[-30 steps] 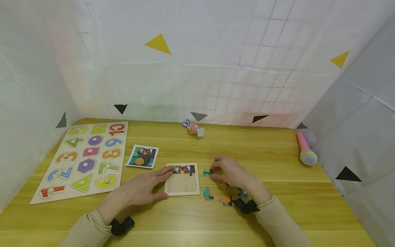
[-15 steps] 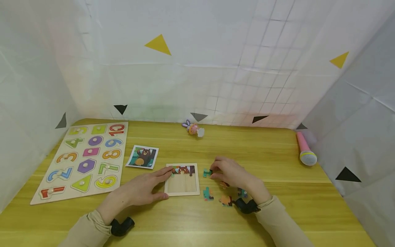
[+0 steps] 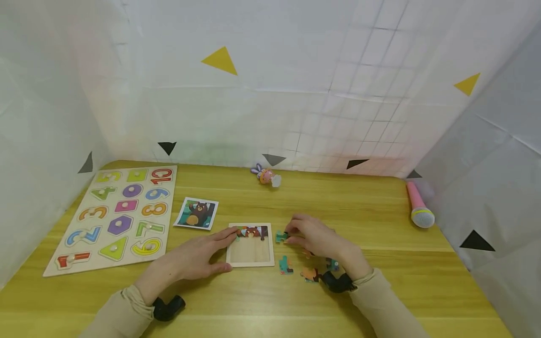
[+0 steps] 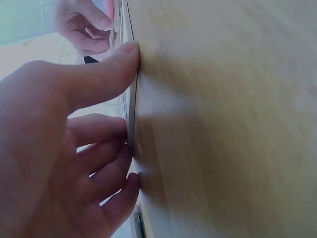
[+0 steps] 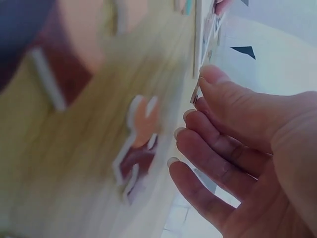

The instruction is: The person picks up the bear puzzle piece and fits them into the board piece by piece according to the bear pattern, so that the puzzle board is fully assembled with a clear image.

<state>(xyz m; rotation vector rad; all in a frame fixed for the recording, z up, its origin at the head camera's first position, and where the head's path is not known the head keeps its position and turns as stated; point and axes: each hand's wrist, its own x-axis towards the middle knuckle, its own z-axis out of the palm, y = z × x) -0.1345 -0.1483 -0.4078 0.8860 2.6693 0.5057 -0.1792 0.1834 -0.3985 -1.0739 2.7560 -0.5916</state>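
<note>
Beige sleeves: ended above the wrists, so that both hands are left bare.
Loose pieces: an orange piece, a teal piece and a dark piece are laid flat on the table, presumably to be kept within easy reach of the right hand.
Puzzle frame: laid flat between the hands; its far strip is filled by bear pieces, bare wood is shown below.
Left hand: nothing is clasped; thumb and relaxed fingers are rested along the frame's left side, judged to be a guard against sliding.
Right hand: set apart from the left; a held piece is pinched between thumb and fingertip just right of the frame, apparently by its edge so that its print is left visible.
Number board: placed well left, seemingly out of the way.
Picture card: placed face up beyond the frame, its bear probably kept in sight for comparison.
Pink microphone, rabbit figure: left untouched, far from both hands.
</note>
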